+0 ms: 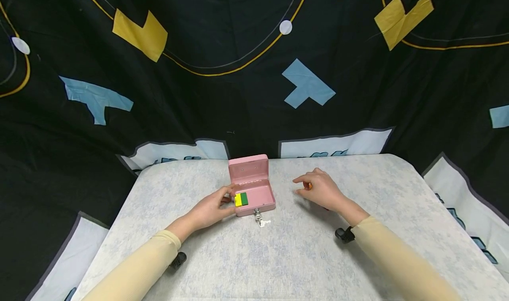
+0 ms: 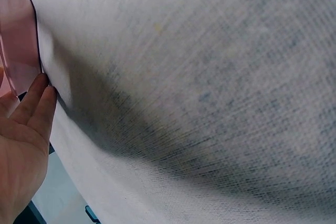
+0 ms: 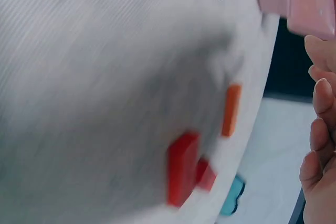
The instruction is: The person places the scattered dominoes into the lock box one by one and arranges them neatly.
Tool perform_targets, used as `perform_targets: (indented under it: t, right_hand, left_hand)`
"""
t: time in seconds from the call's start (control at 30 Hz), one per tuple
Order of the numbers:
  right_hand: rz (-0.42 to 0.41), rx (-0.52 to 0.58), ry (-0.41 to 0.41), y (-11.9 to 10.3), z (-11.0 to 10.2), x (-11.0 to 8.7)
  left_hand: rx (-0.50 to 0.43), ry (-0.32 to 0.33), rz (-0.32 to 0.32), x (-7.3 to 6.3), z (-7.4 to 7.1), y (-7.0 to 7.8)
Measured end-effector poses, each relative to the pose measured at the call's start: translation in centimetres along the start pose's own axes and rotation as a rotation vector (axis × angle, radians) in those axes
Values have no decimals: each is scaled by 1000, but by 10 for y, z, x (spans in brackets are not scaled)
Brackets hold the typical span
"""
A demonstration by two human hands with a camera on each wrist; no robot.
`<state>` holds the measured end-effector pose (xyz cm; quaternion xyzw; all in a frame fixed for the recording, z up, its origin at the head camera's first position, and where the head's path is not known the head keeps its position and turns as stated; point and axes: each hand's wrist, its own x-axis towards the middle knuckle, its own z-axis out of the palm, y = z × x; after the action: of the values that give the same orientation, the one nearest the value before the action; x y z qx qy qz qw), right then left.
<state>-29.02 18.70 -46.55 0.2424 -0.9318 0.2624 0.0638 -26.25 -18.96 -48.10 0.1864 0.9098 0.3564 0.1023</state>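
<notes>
A pink metal cash box [image 1: 260, 194] stands on the table with its lid [image 1: 249, 169] raised. Inside, at the left, lie a yellow block [image 1: 237, 200] and a green block [image 1: 244, 198] side by side. My left hand [image 1: 210, 207] holds the box by its left side, thumb near the front corner and fingers toward the back. To the right of the box, my right hand [image 1: 321, 189] hovers with loosely curled fingers, holding nothing. Below it on the table are an orange block [image 3: 231, 109] and two red blocks, a longer one [image 3: 181, 169] and a smaller one [image 3: 206, 174].
Keys [image 1: 263, 223] hang from the lock [image 1: 257, 213] at the box's front. A pale patterned cloth covers the table [image 1: 254, 261]. Behind it hangs a black curtain [image 1: 222, 102] with coloured shapes.
</notes>
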Motion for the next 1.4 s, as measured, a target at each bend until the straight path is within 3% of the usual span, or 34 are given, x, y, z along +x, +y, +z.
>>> perform_targets:
  t: [0.33, 0.53, 1.07, 1.4]
  right_hand:
    - [138, -15, 1, 33, -17, -23]
    - [172, -21, 7, 44, -21, -29]
    - [363, 127, -64, 76, -26, -45]
    - [397, 194, -79, 85, -25, -49]
  left_hand:
    - [2, 5, -1, -1, 1, 0]
    - [13, 12, -5, -1, 0, -1]
    - [22, 13, 5, 1, 1, -3]
    - [16, 7, 32, 0, 0, -3]
